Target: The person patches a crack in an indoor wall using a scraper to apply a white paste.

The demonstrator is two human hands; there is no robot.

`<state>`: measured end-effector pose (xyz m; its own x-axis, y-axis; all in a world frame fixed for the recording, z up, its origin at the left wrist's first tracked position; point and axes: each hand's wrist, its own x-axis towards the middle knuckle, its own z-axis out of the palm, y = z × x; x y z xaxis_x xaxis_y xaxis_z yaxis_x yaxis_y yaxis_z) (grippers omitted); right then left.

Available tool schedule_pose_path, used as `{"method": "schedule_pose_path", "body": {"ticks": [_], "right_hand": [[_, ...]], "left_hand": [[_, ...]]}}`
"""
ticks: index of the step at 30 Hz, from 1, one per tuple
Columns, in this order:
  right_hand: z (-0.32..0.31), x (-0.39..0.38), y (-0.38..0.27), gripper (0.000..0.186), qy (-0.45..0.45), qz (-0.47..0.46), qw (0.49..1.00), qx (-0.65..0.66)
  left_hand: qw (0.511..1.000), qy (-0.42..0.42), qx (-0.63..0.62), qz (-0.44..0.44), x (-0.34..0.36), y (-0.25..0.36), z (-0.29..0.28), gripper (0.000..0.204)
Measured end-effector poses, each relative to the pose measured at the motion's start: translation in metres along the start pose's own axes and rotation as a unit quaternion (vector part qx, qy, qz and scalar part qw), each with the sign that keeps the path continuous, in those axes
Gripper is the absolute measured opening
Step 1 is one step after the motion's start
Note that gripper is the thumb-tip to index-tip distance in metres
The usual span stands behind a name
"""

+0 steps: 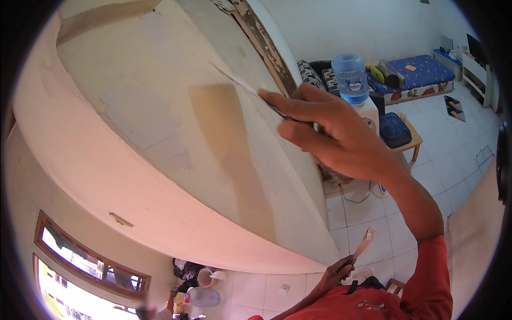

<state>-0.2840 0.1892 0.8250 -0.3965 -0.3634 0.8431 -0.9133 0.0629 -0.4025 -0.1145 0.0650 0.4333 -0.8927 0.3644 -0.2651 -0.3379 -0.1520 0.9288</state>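
Observation:
My right hand [341, 133] is raised against the pale wall, its fingers closed round the handle of a putty knife. The thin blade of this putty knife [240, 85] is seen nearly edge-on and lies at or very close to the wall [154, 96]. Its handle is mostly hidden by my fingers. Lower down, near my red shirt, my left hand [336, 274] grips a second flat blade, a putty knife [365, 242] with whitish paste on it. Cracks and smoother patches mark the wall, and my arm's shadow falls across it.
A worn door frame [266, 45] edges the wall. Beyond it stand a water dispenser with a blue bottle [350, 77], a wooden stool [410, 141] and a blue mattress [418, 72]. Below are a bucket [205, 277], a large clear bottle [204, 297] and another person's arm [170, 304].

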Motion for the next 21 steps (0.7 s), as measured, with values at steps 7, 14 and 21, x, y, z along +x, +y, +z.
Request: {"method": "schedule_pose_path", "body": {"ticks": [7,14,21], "right_hand": [[0.029,-0.033,-0.011,0.046,-0.080,0.020,0.996,0.014],[-0.011,-0.016,-0.007,0.041,-0.056,0.037,0.997,-0.039],[-0.007,-0.001,-0.010,0.042,-0.093,0.025,0.995,-0.003]], "left_hand": [[1.000,0.010,0.012,-0.016,0.000,-0.013,-0.002,0.051],[1.000,0.013,0.007,-0.008,0.001,-0.008,-0.004,0.049],[1.000,0.017,-0.004,-0.002,-0.001,-0.005,0.004,0.047]]}}
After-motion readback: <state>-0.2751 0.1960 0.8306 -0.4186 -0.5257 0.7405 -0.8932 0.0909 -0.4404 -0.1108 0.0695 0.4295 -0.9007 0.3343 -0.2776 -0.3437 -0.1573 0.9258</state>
